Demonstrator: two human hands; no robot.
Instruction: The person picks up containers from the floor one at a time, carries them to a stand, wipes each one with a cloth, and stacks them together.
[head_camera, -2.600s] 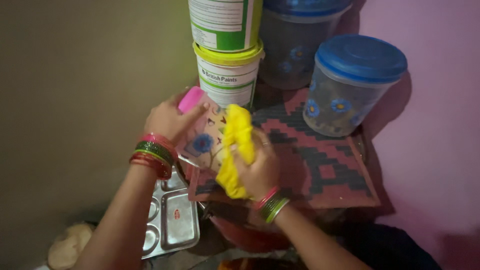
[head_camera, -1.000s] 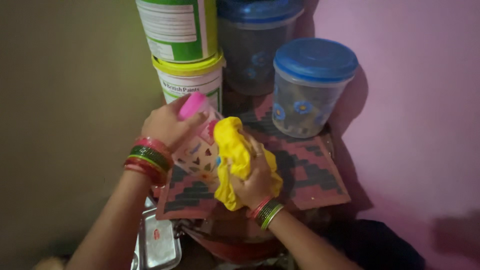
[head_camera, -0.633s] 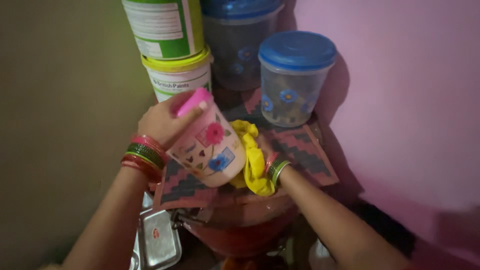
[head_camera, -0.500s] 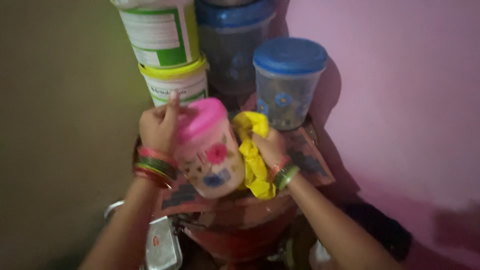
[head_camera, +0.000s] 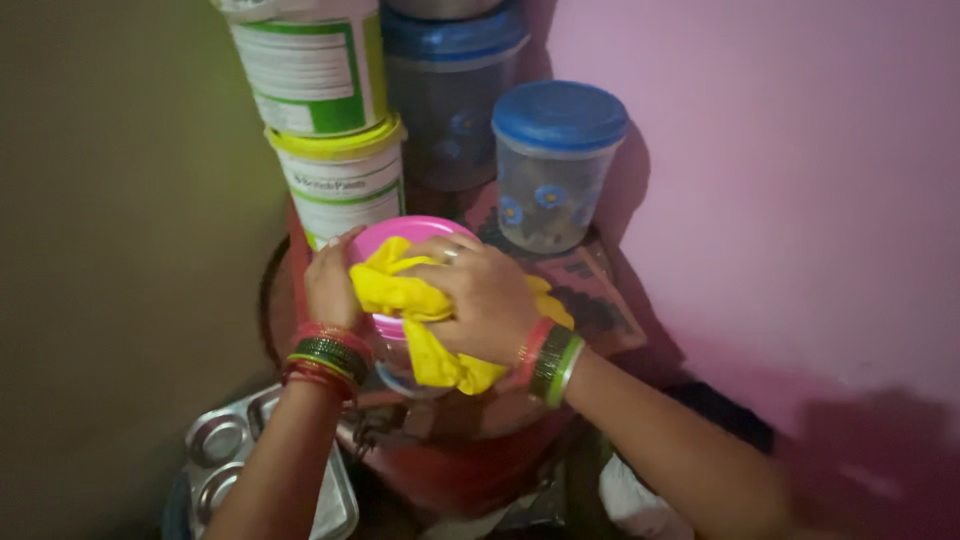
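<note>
- Pink wall (head_camera: 780, 200) fills the right of the head view, a dull olive wall (head_camera: 110, 250) the left; between them a patterned woven mat (head_camera: 590, 295) covers a round red stand (head_camera: 470, 460).
- Right hand (head_camera: 485, 300) is clenched on a crumpled yellow cloth (head_camera: 420, 320), pressing it onto the pink lid (head_camera: 400, 235) of a plastic jar at picture centre.
- Left hand (head_camera: 332, 285) grips that jar's side at nine o'clock, bangles at the wrist.
- At twelve o'clock, two stacked white tubs with green and yellow trim (head_camera: 330, 130).
- At one o'clock, a clear flowered jar with a blue lid (head_camera: 555, 165), near the cloth, not touching.
- At seven o'clock, lower down, a compartmented steel tray (head_camera: 225, 450).
</note>
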